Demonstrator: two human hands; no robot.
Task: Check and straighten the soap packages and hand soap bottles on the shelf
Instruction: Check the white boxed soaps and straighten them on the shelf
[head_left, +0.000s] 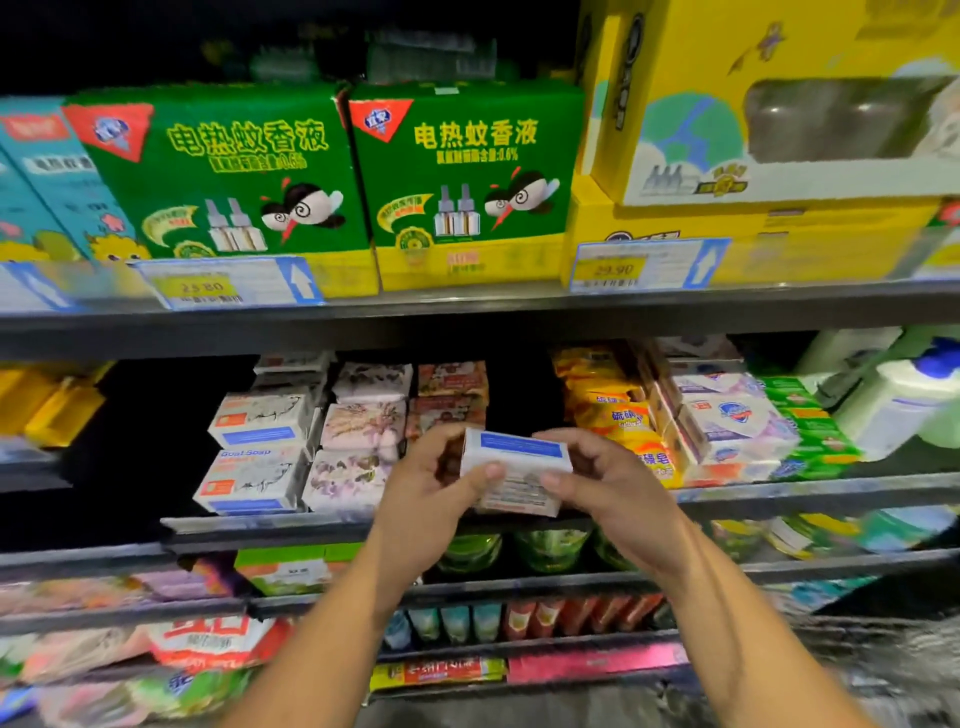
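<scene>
Your left hand (431, 473) and right hand (602, 473) pinch a small white cardboard soap box with a blue label strip (514, 457) by its ends, just in front of the grey metal shelf (779, 493). You seem mid-check. Next, I judge, it needs squaring and sliding into the dark gap between the reddish soap packs (452, 395) and the yellow soap packets (608, 410).

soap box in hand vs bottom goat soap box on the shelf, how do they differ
The held soap box is off the shelf, gripped by left hand and right hand; the Goat Soap box sits shelved under another. The held soap box shows fine print, the Goat Soap box an orange patch. Both are white with blue bands.
</scene>
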